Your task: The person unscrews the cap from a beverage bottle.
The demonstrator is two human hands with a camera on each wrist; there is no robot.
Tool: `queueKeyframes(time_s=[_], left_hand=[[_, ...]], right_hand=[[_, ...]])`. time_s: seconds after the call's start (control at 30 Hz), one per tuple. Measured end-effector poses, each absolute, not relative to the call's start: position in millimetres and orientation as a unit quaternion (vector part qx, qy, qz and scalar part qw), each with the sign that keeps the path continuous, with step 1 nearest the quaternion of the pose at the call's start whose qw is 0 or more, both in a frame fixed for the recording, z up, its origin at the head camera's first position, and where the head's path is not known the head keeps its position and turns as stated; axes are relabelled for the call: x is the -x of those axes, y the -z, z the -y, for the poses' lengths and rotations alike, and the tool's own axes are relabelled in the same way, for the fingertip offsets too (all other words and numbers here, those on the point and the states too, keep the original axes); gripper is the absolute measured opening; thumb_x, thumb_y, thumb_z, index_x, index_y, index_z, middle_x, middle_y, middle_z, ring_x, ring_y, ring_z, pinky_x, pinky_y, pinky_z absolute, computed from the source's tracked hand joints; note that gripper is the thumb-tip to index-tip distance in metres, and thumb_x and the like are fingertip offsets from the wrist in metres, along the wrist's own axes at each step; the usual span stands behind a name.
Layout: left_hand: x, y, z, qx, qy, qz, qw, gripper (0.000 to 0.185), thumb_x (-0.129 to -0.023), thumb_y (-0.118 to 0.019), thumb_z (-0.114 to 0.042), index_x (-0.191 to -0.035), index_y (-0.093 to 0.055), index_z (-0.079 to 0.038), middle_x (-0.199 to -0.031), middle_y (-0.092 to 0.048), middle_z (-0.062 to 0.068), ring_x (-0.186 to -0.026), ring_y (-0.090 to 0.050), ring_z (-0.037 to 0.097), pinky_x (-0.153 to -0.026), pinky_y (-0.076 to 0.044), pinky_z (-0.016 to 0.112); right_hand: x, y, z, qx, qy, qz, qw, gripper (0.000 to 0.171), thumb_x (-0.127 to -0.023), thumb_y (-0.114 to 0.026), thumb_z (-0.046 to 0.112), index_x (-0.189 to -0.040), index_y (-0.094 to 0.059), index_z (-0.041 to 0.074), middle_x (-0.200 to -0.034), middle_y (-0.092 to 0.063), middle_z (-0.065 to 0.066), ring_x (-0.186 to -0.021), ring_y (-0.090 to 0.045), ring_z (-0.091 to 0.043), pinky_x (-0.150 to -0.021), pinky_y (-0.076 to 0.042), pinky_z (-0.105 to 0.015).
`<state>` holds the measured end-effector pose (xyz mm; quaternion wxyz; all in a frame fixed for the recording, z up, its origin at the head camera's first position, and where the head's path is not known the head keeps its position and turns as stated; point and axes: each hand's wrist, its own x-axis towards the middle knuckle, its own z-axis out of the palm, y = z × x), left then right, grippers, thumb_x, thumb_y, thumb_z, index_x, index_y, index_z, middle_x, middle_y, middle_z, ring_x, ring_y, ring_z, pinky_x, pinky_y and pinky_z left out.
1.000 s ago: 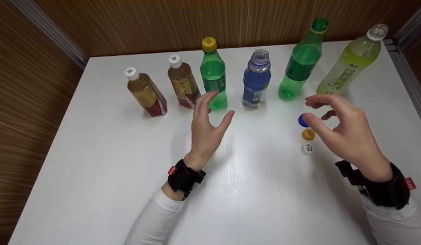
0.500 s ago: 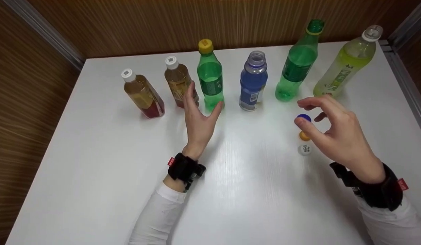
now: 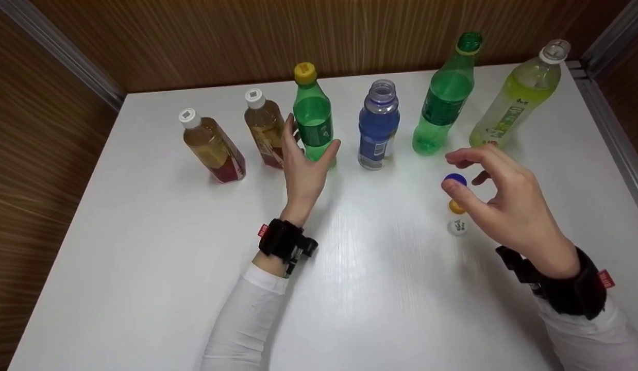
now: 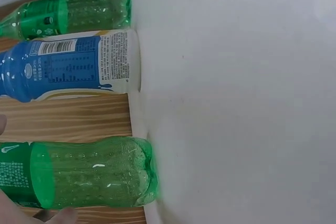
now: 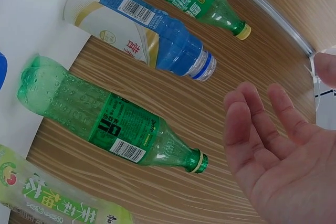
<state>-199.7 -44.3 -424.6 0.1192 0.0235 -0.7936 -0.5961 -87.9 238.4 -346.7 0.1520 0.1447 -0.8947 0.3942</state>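
Over the last second the left hand point(image 3: 303, 172) has travelled forward from the bare table to the green bottle with the yellow cap point(image 3: 313, 119), and its fingers and thumb now bracket the lower body of that bottle, fingertips on the far-left side and thumb on the right; the left wrist view shows the bottle's base point(image 4: 94, 174) right against the palm, with skin only at the frame edge, so I cannot tell whether the hand has truly closed on it or merely touches it. The bottle stands upright where it stood a second ago, so judging from this the hold is only just being made and no lift has begun. The right hand point(image 3: 497, 198) has drifted slightly leftward and lower, and hovers with fingers loosely spread and curved, holding nothing; the right wrist view shows its palm point(image 5: 273, 156) bare. Just under its fingertips lies the blue cap point(image 3: 455, 180), with an orange cap point(image 3: 456, 206) and a white cap point(image 3: 457, 226) lined up below it toward the wrist, all three on the white table point(image 3: 144, 247). Between the two hands stands the uncapped blue bottle point(image 3: 378, 126); beyond the right hand are the uncapped green bottle point(image 3: 443, 98) and the yellow-green bottle point(image 3: 515, 100), and to the left of the left hand two capped tea bottles point(image 3: 213, 147) lean in the view.
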Motion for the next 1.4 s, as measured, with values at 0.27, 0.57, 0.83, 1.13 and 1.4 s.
queueKeyframes(time_s=[0.27, 0.57, 0.83, 1.13, 1.4], left_hand=[[211, 428, 44, -0.039, 0.607, 0.785, 0.117, 0.101, -0.093, -0.080, -0.029, -0.167, -0.013, -0.012, -0.166, -0.035, 0.011, -0.155, -0.038, 0.027, -0.131, -0.029, 0.052], [212, 427, 51, -0.046, 0.591, 0.794, 0.138, 0.086, -0.096, -0.076, -0.027, -0.163, -0.026, -0.007, -0.160, -0.045, 0.014, -0.151, -0.045, 0.028, -0.128, -0.035, 0.049], [191, 415, 57, 0.005, 0.596, 0.787, 0.157, 0.086, -0.094, -0.078, -0.026, -0.162, -0.028, -0.006, -0.158, -0.045, 0.014, -0.149, -0.045, 0.027, -0.128, -0.035, 0.050], [164, 404, 66, 0.047, 0.560, 0.815, 0.142, 0.084, -0.090, -0.082, -0.026, -0.158, -0.035, -0.008, -0.151, -0.050, 0.013, -0.141, -0.052, 0.026, -0.122, -0.041, 0.049], [131, 393, 65, 0.142, 0.478, 0.851, 0.163, 0.079, -0.084, -0.087, -0.027, -0.149, -0.047, -0.006, -0.139, -0.056, 0.012, -0.130, -0.058, 0.026, -0.112, -0.049, 0.047]], right_hand=[[89, 348, -234, -0.153, -0.393, 0.895, 0.147, 0.039, -0.091, -0.080, 0.007, -0.128, -0.069, 0.004, -0.120, -0.074, -0.013, -0.109, -0.054, 0.012, -0.085, -0.042, -0.007], [90, 348, -233, -0.145, -0.399, 0.894, 0.139, 0.039, -0.091, -0.080, 0.008, -0.129, -0.069, 0.006, -0.121, -0.074, -0.012, -0.110, -0.054, 0.011, -0.086, -0.042, -0.007], [90, 346, -235, -0.146, -0.393, 0.896, 0.146, 0.039, -0.091, -0.079, 0.007, -0.129, -0.069, 0.005, -0.121, -0.073, -0.013, -0.109, -0.053, 0.012, -0.085, -0.041, -0.007], [90, 346, -236, -0.142, -0.399, 0.894, 0.148, 0.039, -0.091, -0.079, 0.006, -0.129, -0.069, 0.004, -0.121, -0.073, -0.014, -0.110, -0.054, 0.011, -0.086, -0.040, -0.007], [88, 337, -230, -0.136, -0.416, 0.885, 0.161, 0.038, -0.094, -0.074, 0.005, -0.131, -0.068, 0.003, -0.121, -0.073, -0.015, -0.111, -0.055, 0.011, -0.087, -0.041, -0.010]])
